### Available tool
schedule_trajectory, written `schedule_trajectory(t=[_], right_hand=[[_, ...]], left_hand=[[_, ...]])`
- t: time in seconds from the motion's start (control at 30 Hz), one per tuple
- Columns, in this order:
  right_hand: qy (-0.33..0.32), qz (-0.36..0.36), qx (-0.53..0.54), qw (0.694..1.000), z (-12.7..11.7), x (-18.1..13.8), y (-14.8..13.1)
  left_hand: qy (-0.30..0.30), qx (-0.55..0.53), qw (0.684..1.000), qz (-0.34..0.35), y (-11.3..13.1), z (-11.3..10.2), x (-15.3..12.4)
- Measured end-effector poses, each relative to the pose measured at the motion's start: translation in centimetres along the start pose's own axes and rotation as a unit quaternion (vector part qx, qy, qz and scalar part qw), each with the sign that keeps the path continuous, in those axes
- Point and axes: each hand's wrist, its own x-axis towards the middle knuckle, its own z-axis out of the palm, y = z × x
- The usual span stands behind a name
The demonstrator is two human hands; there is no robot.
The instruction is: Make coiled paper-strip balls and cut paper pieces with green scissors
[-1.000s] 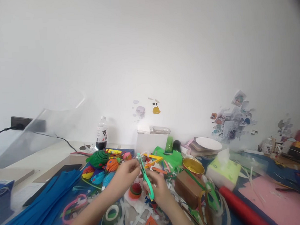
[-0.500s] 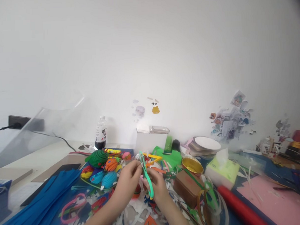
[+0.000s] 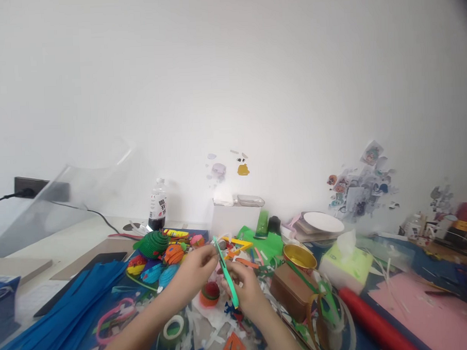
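My right hand [image 3: 245,284] is closed around a pair of green scissors [image 3: 227,278], their tips pointing up and away from me. Opposite, my left hand [image 3: 202,263] is pinched close to the scissor tips; what its fingers hold is too small to make out. Just below both hands, a red and orange ball [image 3: 210,293] of wound paper rests on white scraps. To the left of my left hand lie several colourful wound-paper shapes, among them a green one [image 3: 154,244], an orange one [image 3: 174,254] and a blue one [image 3: 168,276].
Blue paper strips [image 3: 69,306] and a tape roll [image 3: 173,327] lie left. A bottle [image 3: 157,205] stands by the wall. On the right are a brown box [image 3: 295,291], a gold tin [image 3: 300,256], a tissue pack [image 3: 348,265] and a red roll [image 3: 373,318]. Paper scraps litter the table.
My left hand and forearm have shifted slightly left, away from the right hand. The red and orange ball and the tape roll show more fully now. The scissors stay in my right hand.
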Motion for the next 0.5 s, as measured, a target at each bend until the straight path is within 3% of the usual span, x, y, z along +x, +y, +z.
schedule_trajectory(t=[0.3, 0.5], right_hand=[[0.046, 0.027, 0.040, 0.998, 1.2, 0.0, 0.8], [0.058, 0.030, 0.008, 0.998, 1.4, -0.2, 0.2]], left_hand=[[0.096, -0.019, 0.995, 0.008, -0.7, 2.8, -0.8], [0.126, -0.013, 0.992, 0.011, -1.0, 3.0, -1.2]])
